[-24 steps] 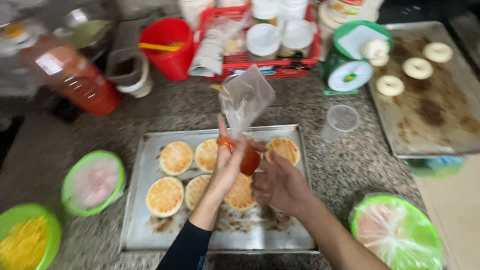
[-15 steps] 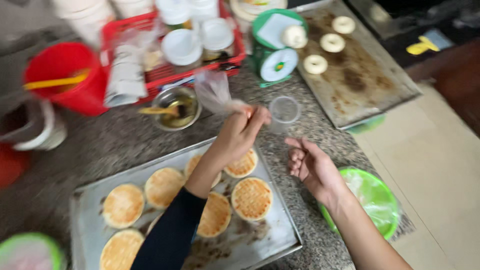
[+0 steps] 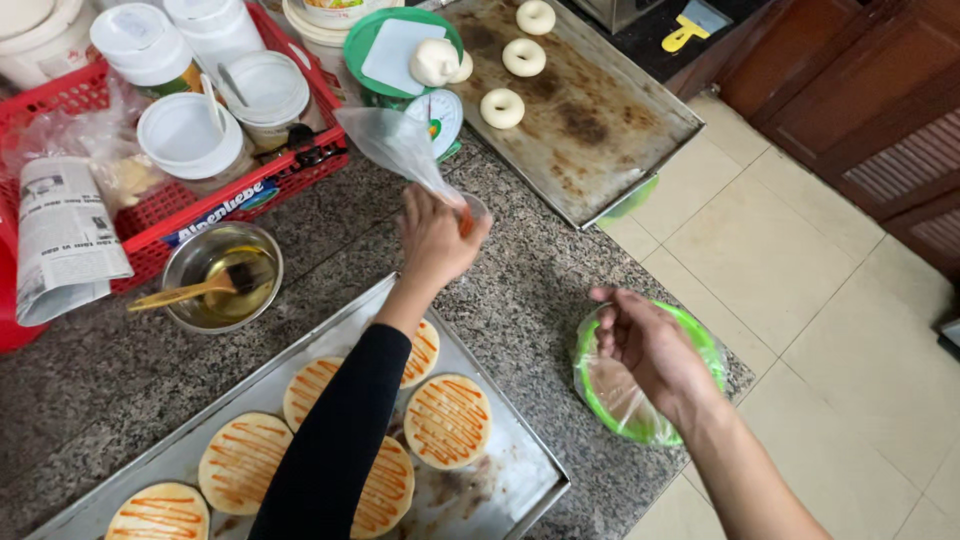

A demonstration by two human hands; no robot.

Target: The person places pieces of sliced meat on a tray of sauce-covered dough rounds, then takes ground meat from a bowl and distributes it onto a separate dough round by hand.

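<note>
Fingers of my left hand (image 3: 437,238) are pinched tight round the neck of a clear piping bag (image 3: 398,148), its floppy top standing up and leaning left, w/ a bit of orange sauce at the tip by my thumb. That hand is over the speckled stone counter (image 3: 520,300), just past the far corner of the metal tray (image 3: 500,480), and right at a small clear cup (image 3: 476,208); can't tell if the tip touches it. Right hand (image 3: 650,345) is loose, fingers half curled, holding nothing, hovering above a green bowl (image 3: 700,345) covered w/ plastic wrap at the counter's edge. On the tray, round flat breads (image 3: 447,420) carry orange zigzag stripes. Left of my arm: steel bowl (image 3: 215,262) w/ a brush in oil, red basket (image 3: 190,200) behind it. Far side: big baking sheet (image 3: 600,120) w/ dough rings (image 3: 502,107), well apart from both hands.
</note>
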